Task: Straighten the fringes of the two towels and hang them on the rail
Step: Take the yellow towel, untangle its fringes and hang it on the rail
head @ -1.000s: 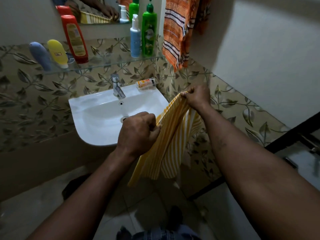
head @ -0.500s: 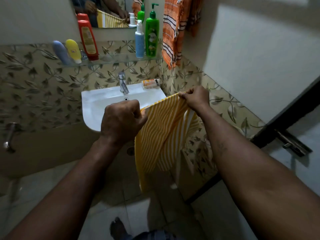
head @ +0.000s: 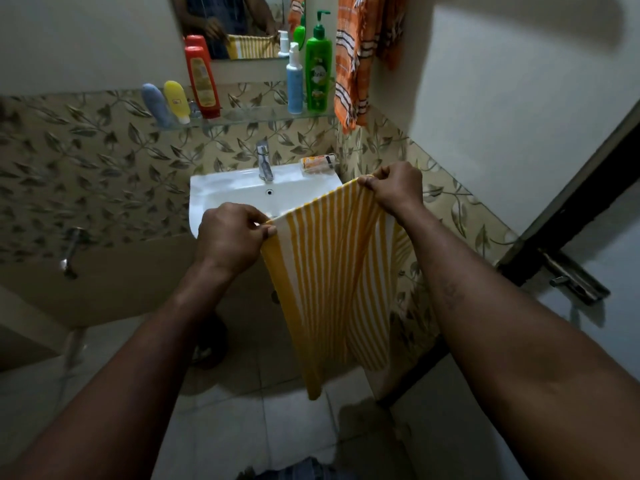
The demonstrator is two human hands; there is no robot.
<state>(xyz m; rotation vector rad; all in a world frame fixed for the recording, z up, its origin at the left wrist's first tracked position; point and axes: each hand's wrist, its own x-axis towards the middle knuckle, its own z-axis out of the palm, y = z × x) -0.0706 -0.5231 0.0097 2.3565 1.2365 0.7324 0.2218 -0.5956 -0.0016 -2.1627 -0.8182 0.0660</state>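
Note:
A yellow and white striped towel [head: 332, 282] hangs spread between my hands in front of the sink. My left hand [head: 230, 237] pinches its top left corner. My right hand [head: 394, 188] pinches the top right corner, held a little higher. The towel's lower end drops toward the floor; its fringe cannot be made out. An orange striped towel [head: 360, 53] hangs on the wall at the top, above and behind my right hand. The rail it hangs from is out of view.
A white sink [head: 221, 195] with a tap [head: 265, 161] stands just behind the towel. A glass shelf [head: 249, 114] above it carries several bottles, under a mirror [head: 235, 15]. A dark door frame [head: 571, 216] with a latch lies to the right. A wall tap [head: 71, 251] sticks out at the left.
My hands have moved apart and stretched the yellow towel's top edge flat; it was bunched in folds a second ago. The view has pulled back and tilted up.

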